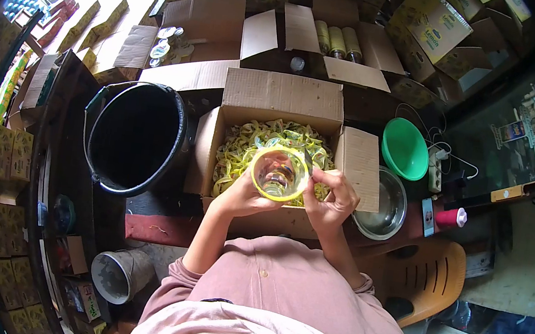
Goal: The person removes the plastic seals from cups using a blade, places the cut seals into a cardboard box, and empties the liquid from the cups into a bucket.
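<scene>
As the head view looks down on the work surface, the left hand (236, 195) grasps the clear cup (280, 174) from its left and near side, and the right hand (333, 200) pinches a dark blade-like piece (309, 161) beside the cup's yellow rim; contact between piece and rim cannot be confirmed. The cup is above the open carton (283, 93), over a pile of yellow strips (235, 148). Possible faults: if the blade-like piece slips, it may nick the cup wall or the left fingers, which are partly hidden. If the left grip loosens, the cup may drop onto the pile. If the right wrist swings outward, it may knock the steel bowl (400, 218) standing near it
</scene>
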`<action>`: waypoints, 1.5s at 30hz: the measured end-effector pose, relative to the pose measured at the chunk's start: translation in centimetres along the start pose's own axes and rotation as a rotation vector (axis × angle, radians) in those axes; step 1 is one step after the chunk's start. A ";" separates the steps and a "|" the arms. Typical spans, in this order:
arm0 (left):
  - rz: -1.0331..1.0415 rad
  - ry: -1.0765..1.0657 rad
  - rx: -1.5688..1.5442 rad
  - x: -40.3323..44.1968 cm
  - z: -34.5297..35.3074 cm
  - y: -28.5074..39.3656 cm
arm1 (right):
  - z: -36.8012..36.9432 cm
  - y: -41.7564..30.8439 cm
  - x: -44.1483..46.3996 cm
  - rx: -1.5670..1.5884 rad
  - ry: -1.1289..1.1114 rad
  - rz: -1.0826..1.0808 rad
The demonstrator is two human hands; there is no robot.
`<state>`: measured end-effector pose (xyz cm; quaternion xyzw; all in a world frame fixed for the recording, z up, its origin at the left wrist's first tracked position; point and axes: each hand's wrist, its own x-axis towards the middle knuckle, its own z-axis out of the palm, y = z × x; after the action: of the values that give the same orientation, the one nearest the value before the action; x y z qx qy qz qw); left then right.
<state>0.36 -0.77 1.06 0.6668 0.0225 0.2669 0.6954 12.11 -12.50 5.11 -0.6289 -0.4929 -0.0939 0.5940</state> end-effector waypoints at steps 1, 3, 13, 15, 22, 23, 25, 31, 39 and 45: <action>0.000 -0.028 0.014 0.0 0.0 -0.1 | 0.1 0.3 0.1 0.015 0.001 -0.006; 0.009 -0.053 0.113 0.0 0.1 0.2 | 0.1 0.5 0.3 0.036 -0.005 -0.010; 0.144 0.092 0.100 0.6 0.1 -0.3 | 0.0 0.4 -0.1 0.051 0.047 0.014; 0.143 0.133 0.103 0.3 0.1 -0.8 | 0.0 0.4 -0.4 0.022 0.037 0.003; 0.101 0.110 0.134 0.4 0.2 0.0 | 0.0 0.0 -0.4 -0.101 0.042 -0.018; 0.103 0.132 0.106 0.4 0.6 0.1 | 0.1 -0.1 -0.4 -0.113 0.042 -0.024; 0.101 0.176 0.087 0.5 1.1 0.1 | 0.1 -0.2 -0.5 -0.111 0.033 -0.019; 0.050 0.143 0.249 0.3 1.1 0.3 | 0.1 0.0 -0.1 -0.125 0.036 -0.073; 0.057 0.159 0.127 0.5 1.3 0.6 | 0.0 0.2 0.0 -0.027 0.027 -0.017; 0.056 0.162 -0.041 0.7 1.0 0.4 | 0.1 -0.7 -0.8 -0.048 0.050 0.018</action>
<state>1.22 -1.39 1.75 0.6292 0.0543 0.3397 0.6970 11.14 -12.96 5.00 -0.6449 -0.4699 -0.1160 0.5915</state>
